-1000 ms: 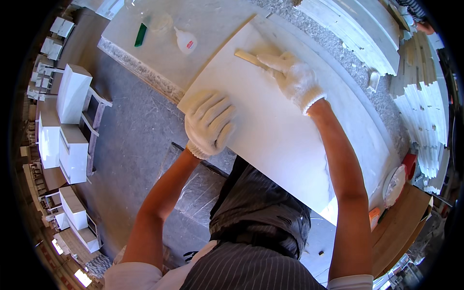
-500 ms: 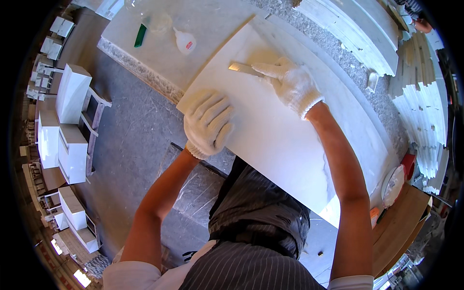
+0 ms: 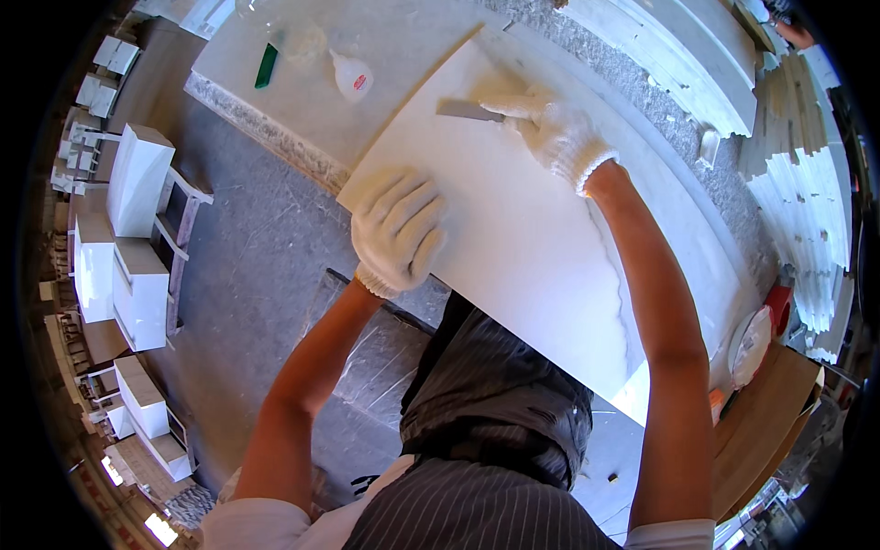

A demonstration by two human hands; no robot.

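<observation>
A large, pale, veined stone slab lies in front of me, over a second slab. My right hand, in a white knit glove, is closed round a flat metal scraper. The blade points left, over the slab's far part; the grip is hidden in the hand. One finger stretches out along the scraper. My left hand, gloved too, rests palm down on the slab's near left edge. Its fingers are slightly bent and lie on the surface; the thumb is hidden.
On the far left slab are a white squeeze bottle and a green bar. Stacked stone strips stand at the right, above a round pale container and a wooden board. White blocks sit on racks at far left.
The scraper has tilted, so its bright glint is gone and its blade looks grey. My right hand has shifted slightly; my left hand stays on the slab edge.
</observation>
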